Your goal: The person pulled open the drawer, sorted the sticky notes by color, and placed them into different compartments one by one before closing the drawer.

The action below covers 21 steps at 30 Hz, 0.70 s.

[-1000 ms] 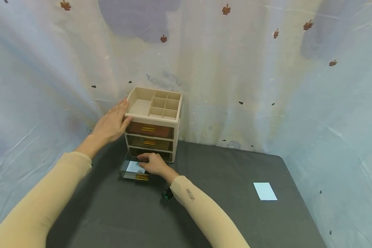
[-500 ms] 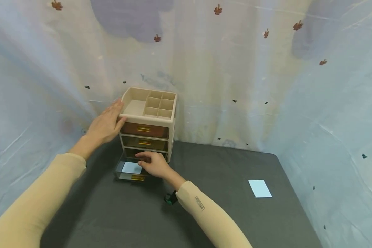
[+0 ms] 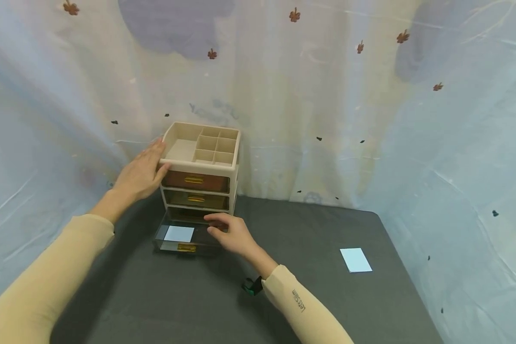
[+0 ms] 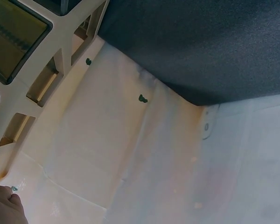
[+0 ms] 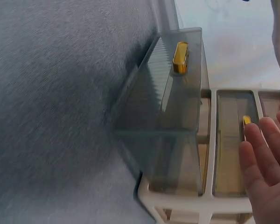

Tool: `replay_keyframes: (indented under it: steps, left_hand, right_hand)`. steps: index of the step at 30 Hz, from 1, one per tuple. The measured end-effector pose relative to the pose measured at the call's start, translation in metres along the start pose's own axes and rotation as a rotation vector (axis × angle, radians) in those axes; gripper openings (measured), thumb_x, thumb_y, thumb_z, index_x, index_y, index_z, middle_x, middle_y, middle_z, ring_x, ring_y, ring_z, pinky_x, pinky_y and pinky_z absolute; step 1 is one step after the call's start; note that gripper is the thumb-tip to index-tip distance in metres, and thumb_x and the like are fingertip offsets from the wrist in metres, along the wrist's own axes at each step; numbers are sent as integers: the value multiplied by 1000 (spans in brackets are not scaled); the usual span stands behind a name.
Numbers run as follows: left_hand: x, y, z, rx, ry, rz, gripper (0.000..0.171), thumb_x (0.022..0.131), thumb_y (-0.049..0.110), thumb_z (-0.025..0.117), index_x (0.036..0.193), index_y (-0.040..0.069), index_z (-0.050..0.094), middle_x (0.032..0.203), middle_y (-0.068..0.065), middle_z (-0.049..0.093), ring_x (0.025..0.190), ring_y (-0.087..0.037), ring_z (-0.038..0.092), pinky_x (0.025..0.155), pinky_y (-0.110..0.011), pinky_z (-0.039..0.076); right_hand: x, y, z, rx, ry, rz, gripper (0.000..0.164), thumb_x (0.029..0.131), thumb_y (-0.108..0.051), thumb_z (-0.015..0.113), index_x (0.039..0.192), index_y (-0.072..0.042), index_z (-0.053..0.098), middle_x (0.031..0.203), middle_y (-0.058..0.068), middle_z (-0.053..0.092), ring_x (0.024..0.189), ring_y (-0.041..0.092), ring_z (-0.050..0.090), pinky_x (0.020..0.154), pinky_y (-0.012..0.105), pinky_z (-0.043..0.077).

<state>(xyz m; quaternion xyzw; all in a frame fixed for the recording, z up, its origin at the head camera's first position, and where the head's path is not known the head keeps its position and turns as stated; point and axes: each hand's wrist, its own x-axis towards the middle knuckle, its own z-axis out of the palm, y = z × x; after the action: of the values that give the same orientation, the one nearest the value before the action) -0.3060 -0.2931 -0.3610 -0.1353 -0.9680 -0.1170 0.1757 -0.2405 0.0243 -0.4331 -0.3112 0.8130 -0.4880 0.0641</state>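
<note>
A cream drawer organizer (image 3: 198, 166) stands at the back left, with a divided tray on top. Its clear bottom drawer (image 3: 208, 249) is pulled out, showing a gold handle (image 5: 180, 58). Inside the drawer, toward the left, lies a pale blue card (image 3: 179, 234). My left hand (image 3: 138, 176) rests against the organizer's upper left side, fingers extended and thumb at the front edge. Over the drawer's right part hovers my right hand (image 3: 234, 234), fingers loosely bent and holding nothing. In the right wrist view its fingers (image 5: 268, 158) appear in front of the upper drawers.
Another pale blue card (image 3: 356, 260) lies on the right of the dark table (image 3: 176, 301). The two upper drawers (image 3: 195, 198) are pushed in. A patterned curtain (image 3: 292, 119) hangs directly behind the organizer and along both sides.
My right hand has drawn away to the right from the card in the drawer. The left hand has kept its place on the organizer. The head view has turned slightly right.
</note>
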Motion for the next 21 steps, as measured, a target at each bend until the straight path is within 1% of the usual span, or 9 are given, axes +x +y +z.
replay_keyframes:
  steps: [3, 5, 11, 17, 21]
  left_hand:
    - [-1, -1, 1, -3, 4, 6, 74, 113, 49, 26, 167, 2, 9, 174, -18, 7, 158, -41, 15, 128, -58, 15]
    - [0, -2, 2, -5, 7, 11, 73, 113, 49, 25, 167, 2, 8, 174, -18, 7, 158, -41, 15, 129, -58, 15]
    - [0, -1, 2, -1, 5, 11, 73, 113, 48, 27, 167, 2, 9, 174, -18, 8, 158, -42, 15, 129, -59, 15]
    - [0, 1, -2, -4, -3, 5, 73, 113, 47, 28, 167, 2, 10, 174, -17, 6, 158, -43, 15, 129, -58, 13]
    - [0, 1, -2, -5, -2, 3, 73, 113, 47, 27, 167, 2, 9, 174, -17, 6, 158, -43, 15, 129, -58, 13]
  right_hand:
    - [-10, 5, -7, 2, 22, -8, 34, 104, -16, 66, 139, -15, 67, 135, 2, 69, 115, 17, 69, 95, 29, 58]
    - [-17, 9, -12, -2, 38, -23, 35, 104, -13, 66, 139, -14, 67, 136, 3, 68, 118, 18, 68, 98, 31, 57]
    - [-39, 25, -31, -24, 90, -44, 36, 101, -7, 69, 137, -9, 68, 133, 7, 70, 117, 23, 68, 96, 36, 60]
    - [-62, 42, -55, -63, 136, -25, 37, 100, -7, 70, 137, -12, 68, 133, 5, 69, 116, 22, 68, 94, 36, 60]
    - [-77, 52, -70, -77, 161, 9, 38, 99, -6, 71, 136, -12, 69, 134, 6, 69, 115, 25, 69, 95, 44, 60]
